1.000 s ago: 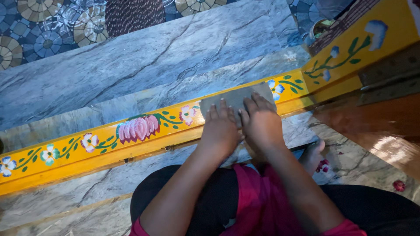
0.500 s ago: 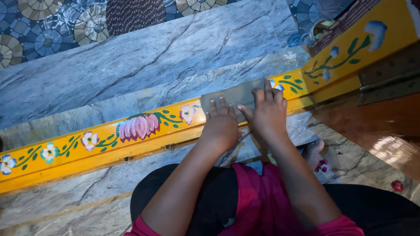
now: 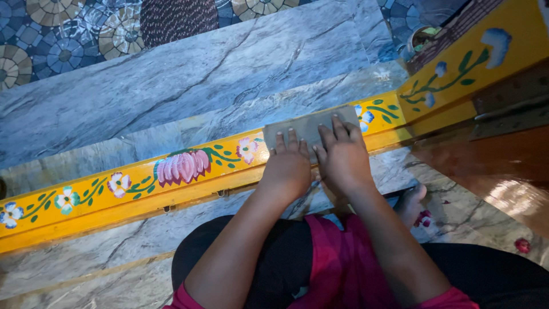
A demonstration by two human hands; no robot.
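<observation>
Both hands press flat, fingers extended rather than curled, on a grey rectangular sheet (image 3: 309, 127) (it looks like sandpaper, though its texture is hard to make out) lying on the top face of a yellow painted beam (image 3: 86, 200). Left hand (image 3: 289, 166) covers the sheet's near left part, right hand (image 3: 342, 157) its near right part, the two side by side and almost touching. Palms hide the sheet's near edge, so how far it reaches under them cannot be told. Pink and white flowers with green vines run along the beam, which is cut off at the left edge of the view. Grey marble steps (image 3: 189, 80) lie beyond. Compared with half a second ago, the sheet and both hands sit slightly further left along the beam.
</observation>
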